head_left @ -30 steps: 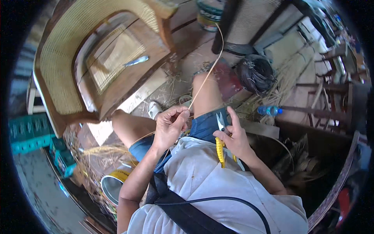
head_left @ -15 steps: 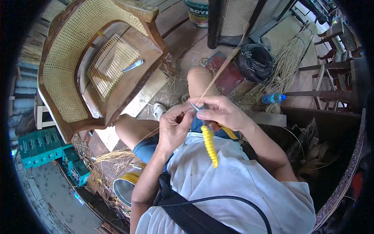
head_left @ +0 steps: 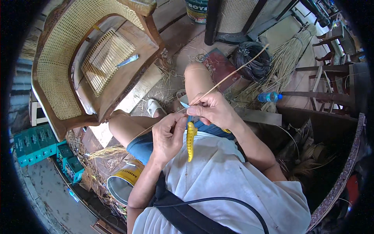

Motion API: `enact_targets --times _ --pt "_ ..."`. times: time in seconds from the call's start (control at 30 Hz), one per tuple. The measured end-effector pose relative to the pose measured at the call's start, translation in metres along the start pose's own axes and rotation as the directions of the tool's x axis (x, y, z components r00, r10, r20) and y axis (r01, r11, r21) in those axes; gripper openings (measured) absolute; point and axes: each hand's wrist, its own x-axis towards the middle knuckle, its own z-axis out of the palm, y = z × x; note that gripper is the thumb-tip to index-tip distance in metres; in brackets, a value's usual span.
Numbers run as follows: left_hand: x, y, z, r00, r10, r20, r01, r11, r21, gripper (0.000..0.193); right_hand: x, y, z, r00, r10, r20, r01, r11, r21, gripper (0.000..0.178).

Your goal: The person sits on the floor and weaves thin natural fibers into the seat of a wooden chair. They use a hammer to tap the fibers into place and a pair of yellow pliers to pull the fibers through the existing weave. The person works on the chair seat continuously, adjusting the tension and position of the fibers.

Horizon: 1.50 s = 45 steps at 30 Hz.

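In front of my lap both hands work on a pale cane strand [head_left: 237, 70]. It runs from the lower left, past my fingertips, and out to the upper right. My left hand [head_left: 168, 130] is closed, pinching the strand between thumb and fingers. My right hand [head_left: 212, 111] is closed round a yellow-handled pair of snips [head_left: 190, 142], one ridged handle hanging down. The tool's pale metal tip shows at the strand between my hands; its joint is hidden by my fingers.
A wooden armchair [head_left: 128, 78] with woven cane stands at the left. Beyond my knee are a dark coil [head_left: 253, 60], a cane bundle [head_left: 288, 54] and a blue bottle [head_left: 269, 97]. A tipped bucket [head_left: 117, 183] and green crates [head_left: 35, 144] are at lower left.
My hands have shifted slightly left and drawn a little apart. The strand's far end has swung right and down, and the snips' hanging handle now points more straight down.
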Motion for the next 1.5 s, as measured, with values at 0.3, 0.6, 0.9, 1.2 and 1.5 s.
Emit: enact_targets --times 0.3,0.6,0.9,1.2,1.5 --pt "-0.024 0.012 -0.02 0.999 0.001 -0.039 -0.003 0.999 -0.032 0.008 0.001 -0.028 -0.026 0.997 -0.065 -0.047 0.067 0.997 0.033 0.014" --pt "-0.053 0.014 -0.044 0.996 0.072 -0.052 -0.067 0.994 0.087 0.009 0.003 -0.069 -0.075 0.967 -0.118 -0.224 0.108 0.993 -0.054 0.011" --pt "-0.04 -0.012 -0.058 0.954 -0.288 -0.082 0.28 0.955 -0.098 0.011 -0.023 -0.081 -0.16 0.718 -0.364 -0.593 0.31 0.93 -0.196 0.016" --pt "0.024 -0.005 0.01 0.981 -0.127 0.144 0.148 0.978 -0.144 0.011 -0.01 0.002 -0.002 0.998 0.042 -0.043 -0.039 0.997 0.07 0.024" --pt "0.02 -0.007 0.001 0.919 -0.278 0.279 0.363 0.874 -0.323 0.012 -0.017 -0.026 -0.067 0.988 0.112 -0.106 -0.109 0.993 0.034 0.039"
